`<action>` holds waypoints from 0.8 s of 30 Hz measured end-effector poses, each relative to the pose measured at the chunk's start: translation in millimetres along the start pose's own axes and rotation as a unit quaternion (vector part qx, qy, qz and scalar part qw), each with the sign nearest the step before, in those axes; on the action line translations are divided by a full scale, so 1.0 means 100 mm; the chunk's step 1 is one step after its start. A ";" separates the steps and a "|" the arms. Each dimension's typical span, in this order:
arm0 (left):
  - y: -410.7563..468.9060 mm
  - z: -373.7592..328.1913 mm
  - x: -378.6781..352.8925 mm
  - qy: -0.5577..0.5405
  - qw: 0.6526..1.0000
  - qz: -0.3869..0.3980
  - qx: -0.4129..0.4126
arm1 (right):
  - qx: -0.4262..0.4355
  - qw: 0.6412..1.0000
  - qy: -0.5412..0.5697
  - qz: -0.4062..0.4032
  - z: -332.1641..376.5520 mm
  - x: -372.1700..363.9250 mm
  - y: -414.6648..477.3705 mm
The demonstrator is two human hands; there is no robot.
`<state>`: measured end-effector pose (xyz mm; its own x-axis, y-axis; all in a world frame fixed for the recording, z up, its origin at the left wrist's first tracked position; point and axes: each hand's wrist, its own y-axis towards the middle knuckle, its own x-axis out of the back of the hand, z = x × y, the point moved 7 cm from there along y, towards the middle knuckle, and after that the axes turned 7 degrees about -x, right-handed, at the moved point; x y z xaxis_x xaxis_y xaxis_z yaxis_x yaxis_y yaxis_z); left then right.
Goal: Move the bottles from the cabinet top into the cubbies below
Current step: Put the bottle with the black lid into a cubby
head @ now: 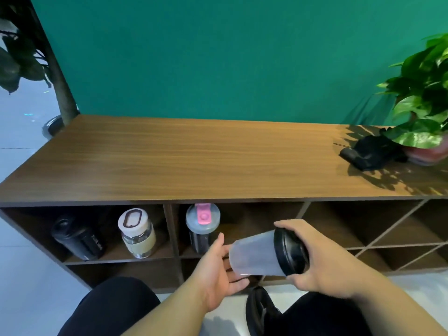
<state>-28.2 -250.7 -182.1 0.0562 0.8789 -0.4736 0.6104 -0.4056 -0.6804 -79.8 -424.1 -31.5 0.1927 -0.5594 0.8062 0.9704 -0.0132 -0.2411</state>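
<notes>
Below the cabinet top, upper left cubby (36, 221): two bottles stand upright side by side. A black bottle (78, 240) is on the left, and a clear glass bottle (138, 232) with a white lid and a pale band around its middle is on the right.
Upper middle cubby (257, 214): one bottle with a grey lid (203, 227) and a pink flip tab stands upright at the left side, its body dark. The space to its right holds nothing that can be seen.
Right cubbies (363, 226): slanted dividers cross them; their contents cannot be made out.
Cabinet top (194, 161): brown wood grain, with a black bundle (373, 151) near the right end, just beside a potted plant (424, 105) in a reddish pot.
Frosted bottle (264, 254): a translucent grey cup shape with a black lid, lying tilted nearly on its side in the air in front of the middle cubbies. The lid points right and the base points left. It looks empty.
Right hand (315, 265): wrapped over the black lid end, thumb above and fingers curled below, gripping it firmly.
Left hand (218, 270): palm turned up and fingers spread loosely apart, cupped under the base end of the frosted bottle, touching it.
Foreground: dark trouser legs and a black shoe (260, 309) on a pale floor.
</notes>
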 end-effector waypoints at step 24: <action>1.48 0.52 -0.30 -0.166 0.975 -0.147 0.028 | -0.155 0.954 0.167 -0.193 -0.88 -0.77 1.30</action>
<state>19.8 -350.0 -297.7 -0.3783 0.8334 -0.4028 0.5172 -0.1706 -0.8387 18.3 -455.7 -172.2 -0.2780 -0.6951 0.6630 0.8603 -0.4873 -0.1501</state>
